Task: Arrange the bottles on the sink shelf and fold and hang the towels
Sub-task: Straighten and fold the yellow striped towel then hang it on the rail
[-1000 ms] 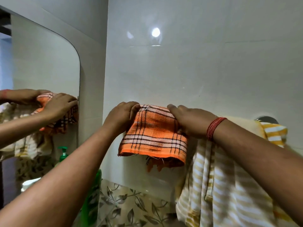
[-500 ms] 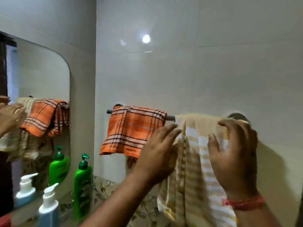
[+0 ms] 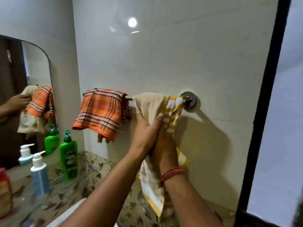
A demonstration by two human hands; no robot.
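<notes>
bottles (image 3: 68,158): lined up on shelf at left, by mirror.
orange towel (image 3: 101,112): folded, hangs on rail (image 3: 128,97) left end; both hands now off it, so done.
left hand (image 3: 146,130): moved right, clenches yellow towel (image 3: 155,105) below rail.
right hand (image 3: 164,145): also grasps yellow towel, bunching it; fold nxt, prob.

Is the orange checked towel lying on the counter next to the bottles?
No. The orange checked towel hangs folded over the towel bar, left of the yellow striped towel that both hands grip.
</notes>
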